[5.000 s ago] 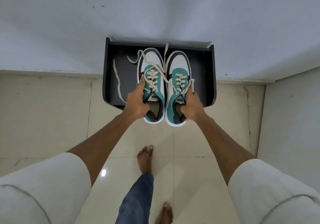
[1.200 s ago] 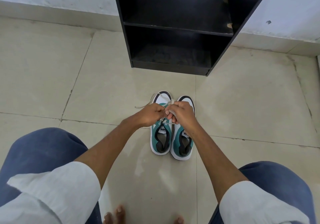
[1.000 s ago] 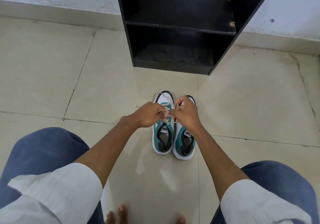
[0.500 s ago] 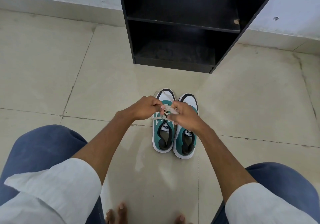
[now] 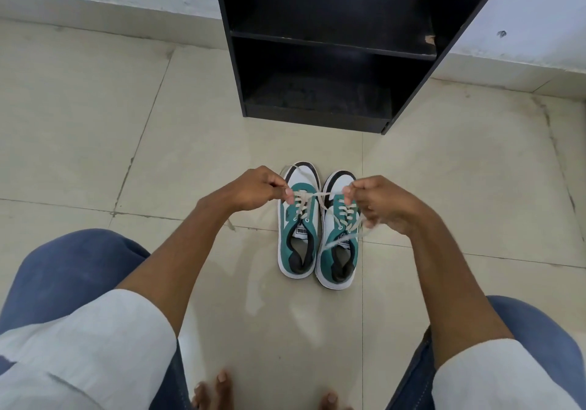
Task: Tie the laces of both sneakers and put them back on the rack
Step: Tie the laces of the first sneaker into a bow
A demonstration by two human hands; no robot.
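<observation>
Left fingertips (image 5: 288,191) are pinched on one cream lace (image 5: 317,194) end, thumb against forefinger, other fingers curled in. Right fingertips (image 5: 347,193) are pinched on the other strand, with a loose tail seen trailing below the palm across the right sneaker (image 5: 338,235). The lace is stretched taut between both hands above the forefoot of the left sneaker (image 5: 297,219); strands are crossed near its middle, but whether a knot is formed cannot be told. Which shoe the trailing tail belongs to is hard to make out.

Left hand (image 5: 253,191) is held knuckles-up just left of the left sneaker's toe; right hand (image 5: 380,202) is held over the outer edge of the right sneaker, part of its lacing covered. Both forearms are extended forward and inward from rolled white sleeves (image 5: 95,346).

Both teal, white and black PUMA sneakers are placed side by side, touching, toes toward the rack (image 5: 317,60), on the beige tiled floor (image 5: 95,124), near the rack but apart from it. The black rack is cut off at the top; two shelf levels are seen, interiors dark. Blue-jeaned knees (image 5: 63,267) are seen at both sides, bare toes (image 5: 218,387) cut off at the bottom edge.
</observation>
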